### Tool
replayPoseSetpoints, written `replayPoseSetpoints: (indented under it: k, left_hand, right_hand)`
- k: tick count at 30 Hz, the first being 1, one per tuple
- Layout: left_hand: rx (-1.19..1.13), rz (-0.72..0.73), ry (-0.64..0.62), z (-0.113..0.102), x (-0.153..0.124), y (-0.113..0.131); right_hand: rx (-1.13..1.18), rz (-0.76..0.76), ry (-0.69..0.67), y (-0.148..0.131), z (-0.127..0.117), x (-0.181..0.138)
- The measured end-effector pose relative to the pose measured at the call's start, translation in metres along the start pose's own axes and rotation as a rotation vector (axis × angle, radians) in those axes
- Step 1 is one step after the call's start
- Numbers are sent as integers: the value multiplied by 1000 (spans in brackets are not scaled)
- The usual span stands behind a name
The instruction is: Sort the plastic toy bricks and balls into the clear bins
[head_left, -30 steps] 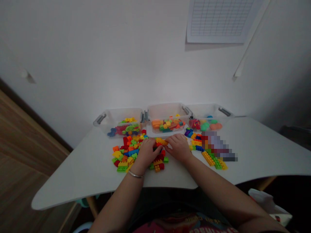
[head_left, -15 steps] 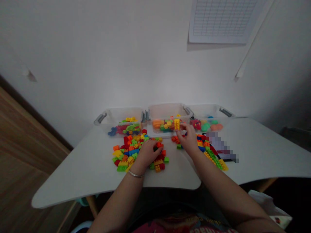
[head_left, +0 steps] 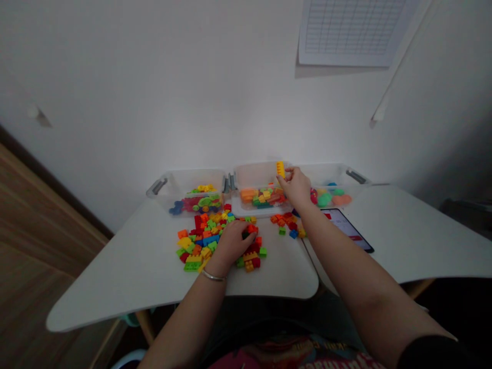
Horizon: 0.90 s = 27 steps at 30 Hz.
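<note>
My right hand [head_left: 296, 187] is raised over the middle clear tub [head_left: 257, 177] and pinches a yellow brick [head_left: 280, 169] upright above it. My left hand [head_left: 232, 242] rests curled on the pile of coloured bricks [head_left: 200, 241] on the white table [head_left: 126, 271], fingers around a red brick [head_left: 251, 229]. A bracelet sits on my left wrist. A smaller cluster of bricks [head_left: 287, 224] lies under my right forearm.
Three clear tubs stand along the wall: the left tub [head_left: 180, 187] with mixed pieces, the middle one with bricks, the right tub [head_left: 338, 177] with rounded pieces. A phone [head_left: 348, 228] lies screen-up on the right. A second table top [head_left: 423, 230] adjoins at the right.
My right hand has lifted the yellow brick from the table pile up over the middle tub. My left hand stayed on the pile.
</note>
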<state>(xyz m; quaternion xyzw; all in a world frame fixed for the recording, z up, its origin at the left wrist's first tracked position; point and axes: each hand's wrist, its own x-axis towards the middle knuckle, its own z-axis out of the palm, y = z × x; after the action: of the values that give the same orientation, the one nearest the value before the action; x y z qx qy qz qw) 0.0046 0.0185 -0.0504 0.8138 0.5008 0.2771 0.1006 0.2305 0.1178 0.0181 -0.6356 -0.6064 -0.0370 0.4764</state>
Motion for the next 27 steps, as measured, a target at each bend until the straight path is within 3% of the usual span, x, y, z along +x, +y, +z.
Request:
replayPoseSetpoints:
  k: [5,13,16,20,27]
  left_hand:
    - [5,0,-5,0,0,0]
    - [22,-8,-19,0,1,0]
    - [8,-17,-29,-1,1,1]
    - [13,-9,-16,0,1,1]
    - [7,3,13,-1,1,2]
  right_hand:
    - [-25,-61,-16,2,2,-5]
    - [-30,-317,-107,13,-5,-8]
    - [40,-433,-33,9,-14,-16]
    - [123,-476,40,-4,-22,-46]
    - [240,-478,-219,-15,-7,-126]
